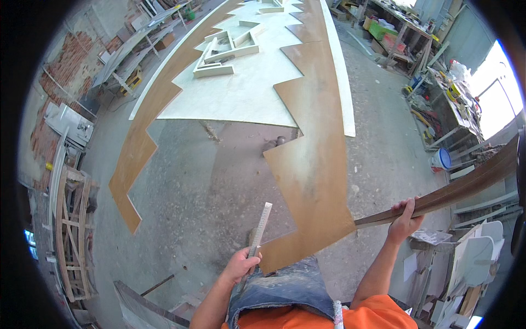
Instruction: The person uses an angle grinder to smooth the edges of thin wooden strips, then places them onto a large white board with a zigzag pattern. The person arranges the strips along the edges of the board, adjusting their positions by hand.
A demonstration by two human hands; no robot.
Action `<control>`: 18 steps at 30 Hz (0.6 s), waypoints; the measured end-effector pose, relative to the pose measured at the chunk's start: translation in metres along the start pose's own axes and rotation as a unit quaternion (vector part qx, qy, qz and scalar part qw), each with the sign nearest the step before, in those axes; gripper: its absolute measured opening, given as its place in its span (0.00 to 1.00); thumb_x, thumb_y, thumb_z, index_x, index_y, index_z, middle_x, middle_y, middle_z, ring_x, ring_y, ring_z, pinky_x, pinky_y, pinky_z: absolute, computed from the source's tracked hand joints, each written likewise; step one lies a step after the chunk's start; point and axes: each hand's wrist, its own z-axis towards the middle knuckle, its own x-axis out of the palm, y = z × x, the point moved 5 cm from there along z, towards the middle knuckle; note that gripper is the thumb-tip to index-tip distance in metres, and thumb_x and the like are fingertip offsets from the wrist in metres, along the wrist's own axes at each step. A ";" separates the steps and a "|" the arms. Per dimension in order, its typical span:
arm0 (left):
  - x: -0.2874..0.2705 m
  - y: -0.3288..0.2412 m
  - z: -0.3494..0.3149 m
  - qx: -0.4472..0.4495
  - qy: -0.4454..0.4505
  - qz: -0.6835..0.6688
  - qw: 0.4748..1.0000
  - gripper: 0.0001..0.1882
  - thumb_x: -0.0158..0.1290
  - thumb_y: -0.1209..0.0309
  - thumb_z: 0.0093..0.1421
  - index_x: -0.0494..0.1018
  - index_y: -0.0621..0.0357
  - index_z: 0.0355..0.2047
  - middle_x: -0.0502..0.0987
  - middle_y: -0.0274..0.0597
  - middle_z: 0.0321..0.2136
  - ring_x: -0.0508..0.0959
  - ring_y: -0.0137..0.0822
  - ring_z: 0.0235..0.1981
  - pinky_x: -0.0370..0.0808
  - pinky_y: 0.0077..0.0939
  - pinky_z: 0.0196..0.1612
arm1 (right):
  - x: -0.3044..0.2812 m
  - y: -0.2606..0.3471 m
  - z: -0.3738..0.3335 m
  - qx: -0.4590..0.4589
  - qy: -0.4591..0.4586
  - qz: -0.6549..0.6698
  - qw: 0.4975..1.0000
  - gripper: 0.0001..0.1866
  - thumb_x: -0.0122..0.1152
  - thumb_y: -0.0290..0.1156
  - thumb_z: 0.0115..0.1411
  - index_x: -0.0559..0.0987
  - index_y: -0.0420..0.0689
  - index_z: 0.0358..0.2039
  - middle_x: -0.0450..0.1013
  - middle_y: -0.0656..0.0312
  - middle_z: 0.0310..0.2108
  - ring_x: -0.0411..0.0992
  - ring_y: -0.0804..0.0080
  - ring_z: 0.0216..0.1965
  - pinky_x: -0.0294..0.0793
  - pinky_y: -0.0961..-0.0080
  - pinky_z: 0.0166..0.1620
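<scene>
My left hand (240, 265) is closed around a narrow pale ruler (263, 220) that points up and away from me. Just right of this hand lies the near end of a brown zigzag-edged panel (318, 164), which runs far back over a white sheet (230, 104). Out to the right, my right hand (404, 222) grips long thin brown strips (466, 191). Their narrow end meets the panel's near right corner, and the other end rises toward the right rim. A second brown zigzag panel (143, 145) stretches along the left, its near end overhanging the white sheet.
White angular frames (227, 48) rest on the white sheet. Cluttered workbenches (444, 104) line the right, with a white bucket (440, 159) beside them. Wooden racks (74, 225) stand at the left, and leaning boards (471, 263) at the lower right. Dusty concrete floor (186, 181) shows between the panels.
</scene>
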 end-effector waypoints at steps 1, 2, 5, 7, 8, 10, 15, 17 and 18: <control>0.000 0.000 0.000 0.004 -0.009 -0.003 1.000 0.08 0.57 0.71 0.59 0.76 0.56 0.39 0.74 0.30 0.29 0.70 0.23 0.22 0.67 0.22 0.25 | -0.002 0.001 0.002 0.000 -0.001 0.002 1.000 0.14 0.59 0.30 0.69 0.69 0.43 0.51 0.72 0.61 0.31 0.71 0.73 0.26 0.75 0.74 0.29; -0.001 0.002 0.000 0.007 -0.017 -0.007 1.000 0.07 0.57 0.71 0.59 0.76 0.55 0.38 0.74 0.30 0.29 0.70 0.23 0.23 0.67 0.22 0.25 | -0.005 0.002 0.005 0.000 -0.001 0.002 1.000 0.14 0.59 0.30 0.69 0.69 0.43 0.51 0.72 0.61 0.31 0.71 0.73 0.26 0.75 0.74 0.29; 0.001 0.002 -0.002 0.017 -0.039 -0.039 0.998 0.07 0.56 0.72 0.58 0.76 0.55 0.38 0.74 0.29 0.29 0.71 0.24 0.24 0.68 0.21 0.25 | -0.009 0.009 0.013 -0.004 -0.002 0.005 1.000 0.13 0.60 0.29 0.69 0.69 0.42 0.50 0.72 0.61 0.30 0.71 0.73 0.26 0.75 0.75 0.28; 0.001 0.003 -0.003 0.027 -0.058 -0.058 0.996 0.07 0.56 0.72 0.58 0.76 0.54 0.38 0.74 0.29 0.29 0.72 0.24 0.25 0.69 0.21 0.26 | -0.013 0.012 0.018 -0.005 -0.005 0.000 1.000 0.13 0.60 0.29 0.68 0.68 0.42 0.49 0.71 0.61 0.29 0.71 0.73 0.26 0.75 0.75 0.28; -0.001 0.006 -0.003 0.033 -0.072 -0.064 0.995 0.07 0.56 0.72 0.58 0.77 0.54 0.38 0.74 0.29 0.29 0.72 0.24 0.25 0.69 0.21 0.26 | -0.017 0.011 0.021 -0.003 -0.006 -0.006 1.000 0.14 0.60 0.29 0.68 0.68 0.42 0.50 0.71 0.61 0.29 0.71 0.73 0.26 0.75 0.75 0.28; -0.005 0.010 -0.005 0.037 -0.086 -0.069 0.993 0.08 0.56 0.72 0.57 0.76 0.55 0.38 0.75 0.30 0.31 0.73 0.25 0.28 0.70 0.22 0.30 | -0.019 0.010 0.028 -0.006 -0.004 -0.016 1.000 0.14 0.60 0.29 0.69 0.68 0.42 0.50 0.71 0.61 0.29 0.71 0.73 0.25 0.74 0.75 0.28; -0.008 0.006 -0.006 0.069 -0.105 -0.095 0.988 0.06 0.56 0.73 0.57 0.77 0.55 0.36 0.75 0.29 0.29 0.73 0.24 0.28 0.72 0.23 0.31 | -0.018 0.005 0.035 -0.004 0.012 -0.025 1.000 0.14 0.59 0.31 0.70 0.68 0.42 0.52 0.71 0.61 0.30 0.71 0.73 0.26 0.75 0.74 0.29; -0.007 0.002 -0.008 0.052 -0.100 -0.099 0.989 0.07 0.56 0.73 0.56 0.77 0.56 0.36 0.75 0.29 0.29 0.73 0.24 0.29 0.71 0.23 0.33 | -0.016 0.004 0.038 0.003 0.014 -0.028 0.999 0.14 0.59 0.30 0.69 0.68 0.42 0.51 0.71 0.61 0.30 0.71 0.72 0.26 0.75 0.74 0.29; -0.007 -0.001 -0.009 0.043 -0.095 -0.100 0.990 0.07 0.56 0.73 0.56 0.77 0.56 0.36 0.75 0.29 0.29 0.73 0.24 0.30 0.71 0.22 0.34 | -0.016 0.005 0.038 0.005 0.012 -0.031 0.999 0.14 0.59 0.30 0.69 0.68 0.42 0.51 0.72 0.61 0.30 0.71 0.72 0.26 0.75 0.74 0.29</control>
